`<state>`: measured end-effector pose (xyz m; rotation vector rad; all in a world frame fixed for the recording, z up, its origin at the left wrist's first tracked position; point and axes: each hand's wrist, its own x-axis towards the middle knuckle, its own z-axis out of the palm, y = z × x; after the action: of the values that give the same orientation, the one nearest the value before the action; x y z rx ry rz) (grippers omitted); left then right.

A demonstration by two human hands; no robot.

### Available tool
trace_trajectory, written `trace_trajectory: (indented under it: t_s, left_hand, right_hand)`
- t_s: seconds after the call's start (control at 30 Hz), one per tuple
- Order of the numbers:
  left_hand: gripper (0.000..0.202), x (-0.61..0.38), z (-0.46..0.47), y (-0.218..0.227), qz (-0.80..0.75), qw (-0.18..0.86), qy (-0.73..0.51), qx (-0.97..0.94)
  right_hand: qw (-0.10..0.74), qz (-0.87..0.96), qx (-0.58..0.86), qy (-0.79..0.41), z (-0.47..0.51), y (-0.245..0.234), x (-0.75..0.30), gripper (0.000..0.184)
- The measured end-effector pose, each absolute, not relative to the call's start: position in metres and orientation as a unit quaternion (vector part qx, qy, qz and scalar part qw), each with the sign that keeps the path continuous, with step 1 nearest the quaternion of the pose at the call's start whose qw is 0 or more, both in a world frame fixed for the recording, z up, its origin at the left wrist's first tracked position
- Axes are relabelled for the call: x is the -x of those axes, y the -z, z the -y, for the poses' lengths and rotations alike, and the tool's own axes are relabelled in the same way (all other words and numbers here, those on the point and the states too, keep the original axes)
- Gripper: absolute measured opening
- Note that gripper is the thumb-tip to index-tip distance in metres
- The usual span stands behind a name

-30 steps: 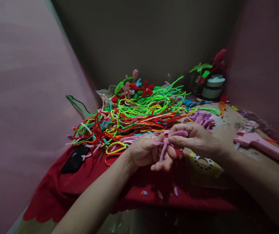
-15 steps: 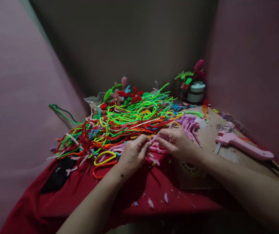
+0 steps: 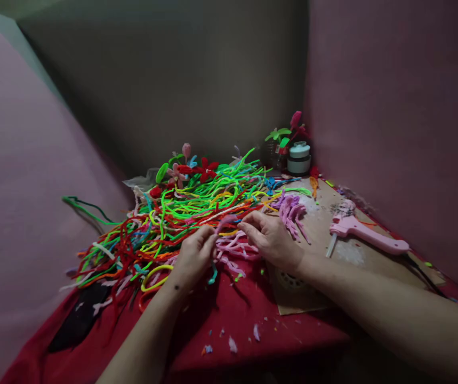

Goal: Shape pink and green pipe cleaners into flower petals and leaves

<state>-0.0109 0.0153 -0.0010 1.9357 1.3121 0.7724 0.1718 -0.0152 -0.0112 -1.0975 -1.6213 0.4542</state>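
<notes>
A short purple pipe cleaner (image 3: 225, 220) bows upward between my two hands. My left hand (image 3: 195, 255) pinches its left end between thumb and fingers. At its right end, the fingers of my right hand (image 3: 272, 241) are closed, with the tip mostly hidden by them. Beneath my hands lie loose pink pipe cleaners (image 3: 234, 248). A bunch of bent purple pipe cleaner pieces (image 3: 291, 213) rests just beyond my right hand. Yellow-and-orange-handled scissors (image 3: 154, 280) are partly covered by my left forearm.
A big heap of colourful pipe cleaners (image 3: 208, 194) fills the back, with fuzzy flowers (image 3: 206, 169) on top. To the right, a pink glue gun (image 3: 367, 234) lies on a board (image 3: 316, 296). A lidded jar (image 3: 299, 159) stands behind. Scraps dot the red cloth (image 3: 284, 341).
My hands have drawn apart slightly, and the purple pipe cleaner now shows arched between them. The whole view has shifted, so things appear farther left and mostly lower.
</notes>
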Motion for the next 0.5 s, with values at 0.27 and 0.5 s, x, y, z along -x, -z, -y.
trace_trajectory:
  t_s: [0.27, 0.5]
  left_hand:
    - [0.024, -0.027, -0.024, -0.033, -0.432, 0.461, -0.315, -0.708]
    - [0.017, -0.110, -0.036, -0.026, -0.405, 0.427, -0.197, -0.784]
  right_hand:
    - [0.379, 0.881, 0.264, -0.097, 0.030, 0.025, -0.158, 0.029]
    - [0.288, 0.901, 0.306, -0.111, 0.030, 0.027, -0.160, 0.023]
